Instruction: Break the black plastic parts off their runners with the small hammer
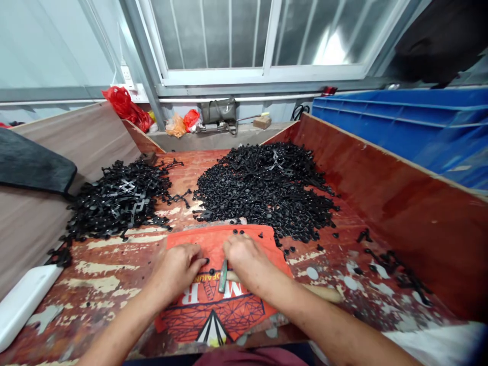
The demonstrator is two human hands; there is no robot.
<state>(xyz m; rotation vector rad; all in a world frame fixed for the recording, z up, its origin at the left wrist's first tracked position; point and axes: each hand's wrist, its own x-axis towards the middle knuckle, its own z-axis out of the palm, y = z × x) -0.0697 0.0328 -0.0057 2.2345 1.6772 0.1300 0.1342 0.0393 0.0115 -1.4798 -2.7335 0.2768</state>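
My left hand (pixel 179 267) rests over an orange printed cloth (pixel 247 305), thumb and fingers pinched, with a small black round part (pixel 206 261) at the tips. Beside it, my right hand (pixel 242 254) is closed with fingers curled down to the cloth; what they hold is hidden. A hammer (pixel 223 277) lies on the cloth, its head just below my right hand and its wooden handle passing under my right forearm. Another black part (pixel 212 272) sits between the hands. A few loose black pieces (pixel 235 232) lie near the cloth's top edge.
A large heap of small black parts (pixel 263 188) stands beyond the cloth, and black jointed linkages (pixel 122 198) are piled to the left. Wooden boards (pixel 362 168) wall the table. A blue crate (pixel 400 122) is at right, a white object (pixel 28 300) at left.
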